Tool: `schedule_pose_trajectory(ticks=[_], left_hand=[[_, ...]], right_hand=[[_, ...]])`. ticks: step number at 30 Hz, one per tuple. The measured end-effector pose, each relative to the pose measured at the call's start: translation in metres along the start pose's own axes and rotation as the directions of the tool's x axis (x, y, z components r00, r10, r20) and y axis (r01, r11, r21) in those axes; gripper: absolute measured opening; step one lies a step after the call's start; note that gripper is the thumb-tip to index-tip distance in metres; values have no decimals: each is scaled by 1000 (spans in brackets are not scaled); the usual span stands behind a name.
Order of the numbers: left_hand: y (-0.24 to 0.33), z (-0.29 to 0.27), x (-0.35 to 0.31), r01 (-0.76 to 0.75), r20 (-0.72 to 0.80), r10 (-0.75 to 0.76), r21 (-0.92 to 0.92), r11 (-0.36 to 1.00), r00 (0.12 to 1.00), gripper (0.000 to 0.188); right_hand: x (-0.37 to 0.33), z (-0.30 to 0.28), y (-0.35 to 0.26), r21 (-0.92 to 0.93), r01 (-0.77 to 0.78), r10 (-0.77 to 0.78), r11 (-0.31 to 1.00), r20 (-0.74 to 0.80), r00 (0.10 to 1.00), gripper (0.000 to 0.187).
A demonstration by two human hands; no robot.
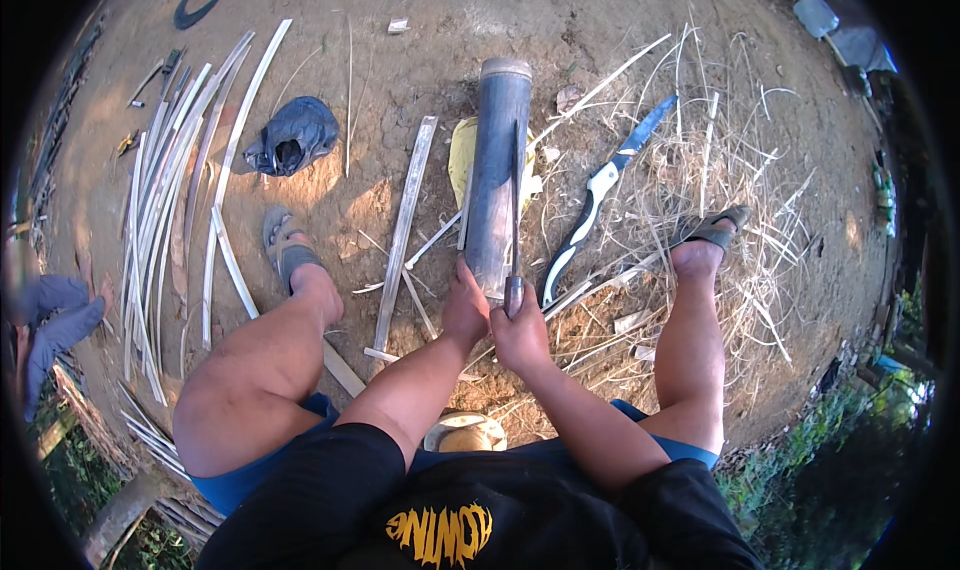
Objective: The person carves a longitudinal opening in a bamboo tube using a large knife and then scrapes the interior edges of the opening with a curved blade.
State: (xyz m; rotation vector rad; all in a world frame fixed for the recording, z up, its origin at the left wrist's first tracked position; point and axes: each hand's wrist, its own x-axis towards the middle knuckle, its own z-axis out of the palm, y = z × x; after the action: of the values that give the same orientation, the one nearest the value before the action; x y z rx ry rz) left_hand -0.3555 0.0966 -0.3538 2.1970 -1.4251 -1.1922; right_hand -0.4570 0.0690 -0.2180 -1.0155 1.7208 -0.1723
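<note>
A long, grey-black cylinder with a paler rim (495, 160) stretches straight ahead of the person's two hands, its near end right by the fingers. The bare right hand (521, 332) is wrapped tightly around the stubby handle of a dark, narrow-bladed knife (516, 210), whose blade points away from the grip over the cylinder's right side; I can't tell whether its edge touches. Just left of that grip, the bare left hand (466, 308) curls its fingers beside the cylinder's near end, and whether it holds the thin, pale strip (465, 210) there I can't make out. Beyond the hands, a crumpled yellow sheet (461, 155) shows behind the cylinder. Ahead and right of the grip lies a black-and-white-handled tool with a bluish blade (603, 180), beside a tangle of fine, straw-coloured shavings (765, 205). To the left sit a flat, pale slat (407, 225), a crumpled black plastic bag (305, 130) and, farthest out, a bundle of long, whitish strips (168, 165).
</note>
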Motion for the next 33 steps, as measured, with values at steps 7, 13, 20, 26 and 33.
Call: schedule_pose_trajectory(ticks=[7,13,20,26,33], left_hand=[[-15,-11,11,-28,141,119,-523,852,983,101],[-16,-22,27,435,569,59,-687,582,821,86],[6,-34,18,680,694,68,-717,152,717,76],[9,-39,22,664,701,101,-705,248,706,72],[41,-56,23,532,605,43,-729,432,795,59]], right_hand=[[8,-4,26,269,63,-88,961,82,993,55],[9,-56,0,603,-35,-147,797,250,957,32],[2,-79,-13,790,-89,-194,606,256,947,43],[-19,-65,-11,831,9,-234,557,147,961,67],[-14,-43,-13,698,94,-167,710,38,985,67]])
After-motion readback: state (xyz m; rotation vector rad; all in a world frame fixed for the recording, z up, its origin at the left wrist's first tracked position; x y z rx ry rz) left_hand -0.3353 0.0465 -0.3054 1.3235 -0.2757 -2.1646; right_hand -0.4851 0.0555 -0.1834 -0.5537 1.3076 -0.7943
